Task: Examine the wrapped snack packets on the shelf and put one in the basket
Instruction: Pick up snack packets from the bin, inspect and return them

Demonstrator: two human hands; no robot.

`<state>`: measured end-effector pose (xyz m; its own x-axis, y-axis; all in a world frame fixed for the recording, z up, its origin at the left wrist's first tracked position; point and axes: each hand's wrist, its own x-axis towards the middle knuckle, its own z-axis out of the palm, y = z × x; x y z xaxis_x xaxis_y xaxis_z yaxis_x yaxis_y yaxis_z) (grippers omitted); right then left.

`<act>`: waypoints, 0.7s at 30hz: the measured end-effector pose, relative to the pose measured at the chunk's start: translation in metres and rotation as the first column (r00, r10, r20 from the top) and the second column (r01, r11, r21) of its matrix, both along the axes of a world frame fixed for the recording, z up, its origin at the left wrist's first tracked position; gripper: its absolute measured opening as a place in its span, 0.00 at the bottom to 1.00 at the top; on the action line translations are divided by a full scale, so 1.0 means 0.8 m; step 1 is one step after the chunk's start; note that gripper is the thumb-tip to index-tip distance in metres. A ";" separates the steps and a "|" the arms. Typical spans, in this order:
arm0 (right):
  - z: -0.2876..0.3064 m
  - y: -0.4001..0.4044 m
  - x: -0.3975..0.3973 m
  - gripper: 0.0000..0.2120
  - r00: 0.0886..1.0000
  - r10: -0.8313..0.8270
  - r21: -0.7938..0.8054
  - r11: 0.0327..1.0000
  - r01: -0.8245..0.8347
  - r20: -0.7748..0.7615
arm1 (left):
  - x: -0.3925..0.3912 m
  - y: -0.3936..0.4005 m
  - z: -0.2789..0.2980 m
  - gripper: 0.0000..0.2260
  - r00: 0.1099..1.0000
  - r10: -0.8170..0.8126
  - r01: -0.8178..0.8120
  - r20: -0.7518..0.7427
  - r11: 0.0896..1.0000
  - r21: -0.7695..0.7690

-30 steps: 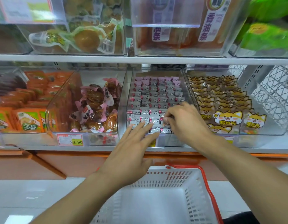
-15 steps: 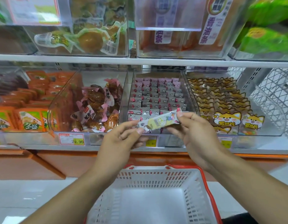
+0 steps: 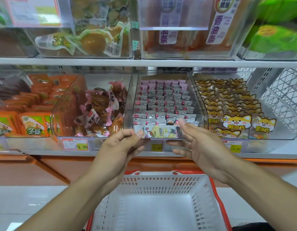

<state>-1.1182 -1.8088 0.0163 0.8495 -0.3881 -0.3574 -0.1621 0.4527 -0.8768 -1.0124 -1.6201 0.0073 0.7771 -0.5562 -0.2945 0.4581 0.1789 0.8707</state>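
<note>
Head view: snack packet (image 3: 161, 132) held level between left hand (image 3: 122, 147) and right hand (image 3: 199, 144), each pinching one end with its fingertips, in front of the clear bin (image 3: 201, 104) and above the empty basket (image 3: 161, 182). Risk, judged: the pinches are light and the wrapper looks slick, so it could slip, drop and miss the basket rim.

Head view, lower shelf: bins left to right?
Orange packets → brown snacks in pink-trimmed wrappers → small pink-and-grey packets → cartoon-fox packets → white wire basket.
</note>
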 end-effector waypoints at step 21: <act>-0.004 0.009 -0.005 0.18 0.996 0.093 -0.260 0.961 -0.091 -0.007 | -0.011 0.001 0.009 0.19 0.922 -0.147 0.118 0.358 0.988 0.102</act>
<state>-1.1223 -1.8014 0.0131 0.8875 -0.3872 -0.2499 -0.1871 0.1929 -0.9632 -1.0209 -1.6195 0.0148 0.7595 -0.6485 -0.0516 0.1226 0.0647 0.9903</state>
